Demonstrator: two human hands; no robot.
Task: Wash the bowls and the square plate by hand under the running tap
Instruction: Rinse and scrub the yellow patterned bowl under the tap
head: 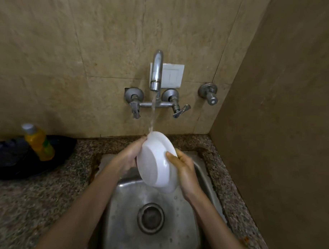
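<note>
White bowl [156,161] is being held on its edge above the sink [123,206], underside facing the person, and water [152,114] from the tap [156,70] is falling on its rim at 12 o'clock. To be rinsing it well, I think the person should be turning the bowl slowly, so that the stream is reaching all the rim and the inside, and holding it low over the sink so that less water is splashing onto the desk [45,194]. Wet glaze is probably slippery, so a firm grip is needed. The left hand [130,154] is gripping the rim at about 10 o'clock of the bowl, fingers curled round the edge. The right hand [184,169] is holding the opposite side at about 3 o'clock, thumb pressing on the outer wall; its other fingers are hidden behind the bowl. The bowl is sitting between both hands, touching each.
</note>
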